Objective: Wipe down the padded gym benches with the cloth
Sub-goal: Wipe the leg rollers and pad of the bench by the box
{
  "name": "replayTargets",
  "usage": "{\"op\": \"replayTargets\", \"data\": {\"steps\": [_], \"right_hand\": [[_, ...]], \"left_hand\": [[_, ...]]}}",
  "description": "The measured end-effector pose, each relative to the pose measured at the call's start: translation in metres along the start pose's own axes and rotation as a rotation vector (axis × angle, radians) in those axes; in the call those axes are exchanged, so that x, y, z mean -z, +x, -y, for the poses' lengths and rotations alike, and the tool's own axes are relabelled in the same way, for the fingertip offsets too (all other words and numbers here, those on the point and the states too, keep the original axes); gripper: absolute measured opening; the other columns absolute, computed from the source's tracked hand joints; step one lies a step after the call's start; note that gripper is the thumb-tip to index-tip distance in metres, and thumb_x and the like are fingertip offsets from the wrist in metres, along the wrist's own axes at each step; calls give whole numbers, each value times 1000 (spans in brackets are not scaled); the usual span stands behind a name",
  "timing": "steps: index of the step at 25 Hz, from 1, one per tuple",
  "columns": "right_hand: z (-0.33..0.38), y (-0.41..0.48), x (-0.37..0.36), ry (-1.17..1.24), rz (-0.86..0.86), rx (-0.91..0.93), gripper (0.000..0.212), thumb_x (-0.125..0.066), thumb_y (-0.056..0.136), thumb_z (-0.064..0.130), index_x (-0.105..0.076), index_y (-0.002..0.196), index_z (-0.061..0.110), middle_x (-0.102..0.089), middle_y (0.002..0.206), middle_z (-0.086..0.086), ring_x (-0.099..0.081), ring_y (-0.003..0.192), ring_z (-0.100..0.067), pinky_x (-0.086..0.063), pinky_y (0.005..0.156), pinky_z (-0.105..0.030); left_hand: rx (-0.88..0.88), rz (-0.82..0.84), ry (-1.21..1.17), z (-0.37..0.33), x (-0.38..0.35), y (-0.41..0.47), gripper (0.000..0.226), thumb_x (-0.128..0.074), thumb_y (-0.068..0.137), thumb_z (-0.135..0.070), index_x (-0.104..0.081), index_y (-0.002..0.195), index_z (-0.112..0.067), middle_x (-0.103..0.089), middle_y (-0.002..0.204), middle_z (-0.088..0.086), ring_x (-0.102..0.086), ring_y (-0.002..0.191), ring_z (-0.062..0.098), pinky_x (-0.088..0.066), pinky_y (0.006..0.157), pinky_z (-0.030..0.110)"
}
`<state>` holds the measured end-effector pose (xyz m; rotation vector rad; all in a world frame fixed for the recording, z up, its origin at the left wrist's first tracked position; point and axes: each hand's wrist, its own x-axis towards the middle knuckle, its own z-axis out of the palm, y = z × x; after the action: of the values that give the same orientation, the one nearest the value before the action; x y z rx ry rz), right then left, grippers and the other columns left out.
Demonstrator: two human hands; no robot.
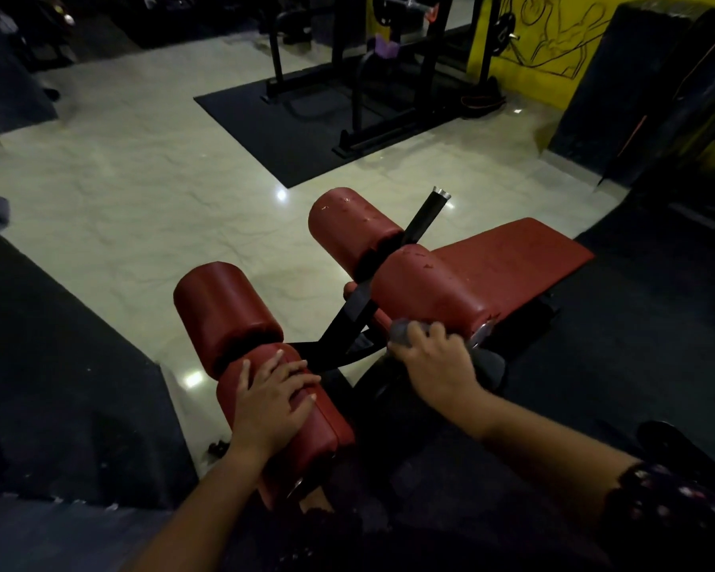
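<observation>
A single wide-angle camera on the person's head looks forward and steeply down. The left hand (275,400) and right hand (438,365) sit close beneath it, the red padded bench (512,258) just beyond; the tiled floor (141,179) and a black rack (389,76) lie farther off ahead.

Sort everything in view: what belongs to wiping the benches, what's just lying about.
Job: cloth, gripped by right hand; red bench pad; red roller pads, left hand resting on one.
Lying about: black rack; weight plate; floor mat.
</observation>
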<state>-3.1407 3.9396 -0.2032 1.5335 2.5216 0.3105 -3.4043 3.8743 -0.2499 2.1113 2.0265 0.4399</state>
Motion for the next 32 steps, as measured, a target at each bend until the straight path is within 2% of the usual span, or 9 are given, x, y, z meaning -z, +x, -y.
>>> {"op": "replayTargets", "data": {"steps": [4, 9, 11, 13, 15, 20, 25, 28, 32], "right_hand": [[-67, 22, 39, 267, -68, -302, 55, -57, 91, 27, -41, 137, 52, -50, 127, 0, -53, 102, -25, -52, 74, -35], [-161, 47, 27, 737, 103, -710, 56, -60, 84, 18, -52, 137, 35, -62, 123, -12, -62, 101, -32, -52, 80, -36], [-144, 53, 28, 642, 132, -648, 56, -60, 86, 21, -49, 138, 39, -59, 124, -10, -59, 103, -30, -50, 79, -36], [-102, 54, 35, 224, 66, -450, 55, -56, 91, 27, -40, 140, 45, -48, 132, -9, -53, 109, -30, -48, 76, -38], [-52, 46, 41, -121, -18, -213, 51, -50, 95, 26, -37, 144, 34, -37, 142, -16, -49, 113, -36, -49, 75, -41], [28, 29, -8, -317, 143, 190, 45, -35, 100, 18, -41, 143, 2, -26, 150, -20, -46, 113, -42, -46, 80, -51], [-1, 50, 22, -14, 54, -64, 44, -49, 96, 26, -45, 139, 37, -37, 142, -7, -49, 105, -34, -44, 72, -38], [-41, 59, 48, 182, 40, -254, 50, -52, 95, 27, -41, 137, 53, -41, 134, -1, -47, 106, -28, -43, 74, -37], [-107, 70, 56, 361, 79, -561, 55, -54, 93, 22, -42, 138, 51, -44, 130, -5, -47, 109, -32, -46, 84, -43]], "left_hand": [[0, -21, -10, 0, -1, -1, 46, -34, 82, -56, -70, 109, -45, -60, 132, -18, -39, 140, 16, -5, 118, 51], [19, -30, -52, 2, 0, 2, 44, -35, 82, -53, -72, 106, -44, -63, 128, -18, -42, 138, 17, -10, 117, 53], [18, -3, -17, 0, 2, 3, 48, -31, 83, -53, -71, 107, -44, -61, 130, -17, -40, 139, 16, -9, 117, 54], [28, 36, 31, -3, 4, 3, 53, -25, 84, -55, -69, 111, -45, -57, 136, -17, -35, 142, 15, -6, 118, 54], [46, 52, 82, -5, 5, 3, 57, -21, 84, -56, -66, 118, -45, -49, 145, -15, -28, 146, 14, 3, 117, 55], [145, 55, 130, -12, 8, 1, 76, -15, 79, -62, -38, 148, -40, -17, 164, -6, -3, 152, 19, 16, 114, 52], [398, 165, 70, -15, 7, 2, 81, -29, 91, -64, 2, 157, -30, 17, 164, 1, 22, 149, 24, 0, 113, 68], [421, 196, 49, -16, 7, 2, 81, -39, 95, -59, 1, 158, -27, 26, 161, 0, 28, 146, 26, -6, 111, 72], [394, 191, 44, -17, 11, 3, 78, -36, 94, -62, 1, 157, -34, 31, 159, -5, 27, 147, 27, -8, 111, 71]]}}
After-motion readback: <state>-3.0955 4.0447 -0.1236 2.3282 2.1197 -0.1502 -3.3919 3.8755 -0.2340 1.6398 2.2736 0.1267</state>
